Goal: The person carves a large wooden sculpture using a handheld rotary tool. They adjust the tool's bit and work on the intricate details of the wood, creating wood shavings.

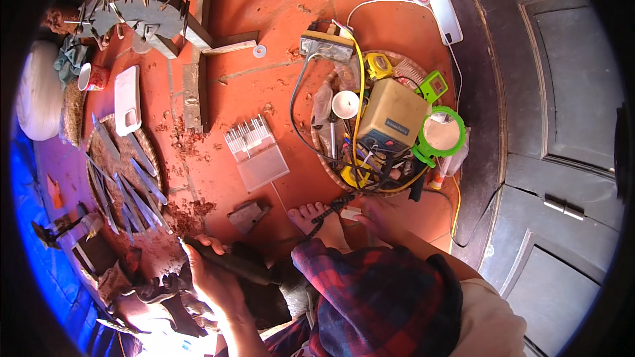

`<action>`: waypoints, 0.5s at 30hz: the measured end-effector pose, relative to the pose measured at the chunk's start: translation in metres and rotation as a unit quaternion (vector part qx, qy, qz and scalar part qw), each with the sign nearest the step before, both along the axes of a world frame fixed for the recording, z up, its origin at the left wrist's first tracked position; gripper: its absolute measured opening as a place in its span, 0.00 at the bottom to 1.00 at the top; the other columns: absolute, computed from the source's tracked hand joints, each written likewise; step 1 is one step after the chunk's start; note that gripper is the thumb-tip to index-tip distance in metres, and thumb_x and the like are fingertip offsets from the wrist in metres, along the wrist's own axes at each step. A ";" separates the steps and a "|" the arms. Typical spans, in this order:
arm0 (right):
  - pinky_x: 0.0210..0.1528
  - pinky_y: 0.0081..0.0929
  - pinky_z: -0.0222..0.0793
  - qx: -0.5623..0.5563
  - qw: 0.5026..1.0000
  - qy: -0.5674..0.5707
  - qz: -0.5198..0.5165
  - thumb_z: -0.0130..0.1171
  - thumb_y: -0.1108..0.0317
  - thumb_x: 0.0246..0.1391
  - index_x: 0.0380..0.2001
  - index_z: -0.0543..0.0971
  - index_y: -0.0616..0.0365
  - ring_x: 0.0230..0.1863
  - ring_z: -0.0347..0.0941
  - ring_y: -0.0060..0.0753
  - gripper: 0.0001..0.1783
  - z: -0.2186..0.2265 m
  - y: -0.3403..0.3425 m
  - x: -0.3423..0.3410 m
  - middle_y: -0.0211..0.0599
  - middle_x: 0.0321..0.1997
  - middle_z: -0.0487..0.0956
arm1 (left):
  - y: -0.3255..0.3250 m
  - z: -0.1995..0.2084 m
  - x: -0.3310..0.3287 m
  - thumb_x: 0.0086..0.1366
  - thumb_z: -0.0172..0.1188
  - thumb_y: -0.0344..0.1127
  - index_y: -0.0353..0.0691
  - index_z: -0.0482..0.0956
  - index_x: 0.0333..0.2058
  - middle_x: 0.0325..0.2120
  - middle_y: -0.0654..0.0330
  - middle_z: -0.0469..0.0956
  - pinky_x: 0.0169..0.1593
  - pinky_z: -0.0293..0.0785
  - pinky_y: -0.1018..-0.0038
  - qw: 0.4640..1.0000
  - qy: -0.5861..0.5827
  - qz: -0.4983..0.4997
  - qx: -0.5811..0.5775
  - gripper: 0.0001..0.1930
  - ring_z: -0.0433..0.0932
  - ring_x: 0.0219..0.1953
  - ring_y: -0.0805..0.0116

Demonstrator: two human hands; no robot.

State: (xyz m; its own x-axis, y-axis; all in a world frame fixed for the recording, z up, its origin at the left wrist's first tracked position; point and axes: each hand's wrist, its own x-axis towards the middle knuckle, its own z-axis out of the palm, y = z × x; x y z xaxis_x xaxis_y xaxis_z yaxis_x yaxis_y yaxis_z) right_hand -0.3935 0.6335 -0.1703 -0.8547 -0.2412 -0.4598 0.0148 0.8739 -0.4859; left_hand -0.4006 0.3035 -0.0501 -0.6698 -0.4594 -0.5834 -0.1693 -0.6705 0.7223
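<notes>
My left hand [215, 281] is at the lower left, closed around a dark cylindrical piece [241, 266], whose exact kind I cannot make out. Beside that hand lies a dark, carved-looking object [175, 297] with an irregular outline, partly in glare. My right hand [382, 221] reaches down in front of the round basket, beside my bare foot [324, 225]. Its fingers are dim and smeared, and a small pale flat piece [350, 213] lies by them. A black coiled cord [329, 211] runs across the foot. A plaid cloth [377, 297] covers the lower middle.
The round basket [317, 158] holds a beige control box [395, 112], a green-rimmed round device [442, 133], tape measures and tools. An open case of small bits [254, 149] lies left of it. Further left, files and blades [135, 198] rest on a woven tray. A grey door [562, 92] stands right.
</notes>
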 end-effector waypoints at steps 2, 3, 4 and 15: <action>0.32 0.43 0.72 0.000 1.000 0.019 0.009 0.59 0.57 0.49 0.36 0.72 0.51 0.34 0.75 0.47 0.14 -0.004 -0.008 0.001 0.38 0.38 0.76 | 0.000 -0.001 0.001 0.70 0.42 0.48 0.40 0.66 0.35 0.26 0.63 0.64 0.40 0.60 0.77 1.000 0.000 0.001 0.005 0.16 0.64 0.31 0.73; 0.32 0.43 0.72 -0.014 0.999 0.027 0.019 0.59 0.56 0.50 0.36 0.72 0.50 0.34 0.75 0.47 0.14 -0.004 -0.014 0.002 0.38 0.38 0.76 | 0.001 -0.002 0.000 0.70 0.42 0.48 0.40 0.66 0.35 0.26 0.63 0.64 0.40 0.60 0.77 1.000 -0.005 0.005 0.004 0.16 0.64 0.31 0.73; 0.32 0.43 0.72 -0.033 0.998 0.034 0.027 0.58 0.56 0.50 0.37 0.72 0.50 0.34 0.75 0.47 0.14 -0.007 -0.019 0.006 0.38 0.39 0.76 | 0.000 -0.001 0.000 0.70 0.42 0.48 0.40 0.66 0.35 0.26 0.63 0.64 0.40 0.60 0.77 1.000 -0.011 0.007 -0.002 0.16 0.64 0.31 0.73; 0.31 0.39 0.71 -0.137 0.986 0.080 0.044 0.57 0.72 0.45 0.31 0.71 0.54 0.30 0.73 0.44 0.08 0.037 -0.005 -0.028 0.36 0.31 0.71 | -0.001 0.000 0.001 0.71 0.41 0.47 0.40 0.66 0.34 0.25 0.63 0.64 0.41 0.60 0.76 1.000 -0.019 0.000 -0.001 0.16 0.64 0.31 0.73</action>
State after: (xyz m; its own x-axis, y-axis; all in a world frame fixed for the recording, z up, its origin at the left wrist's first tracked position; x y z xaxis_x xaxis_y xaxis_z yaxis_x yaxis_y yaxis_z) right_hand -0.4220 0.6286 -0.1336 -0.8811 -0.4148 -0.2273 -0.1524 0.7039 -0.6937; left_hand -0.3995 0.3026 -0.0503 -0.6478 -0.4605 -0.6069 -0.1967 -0.6685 0.7172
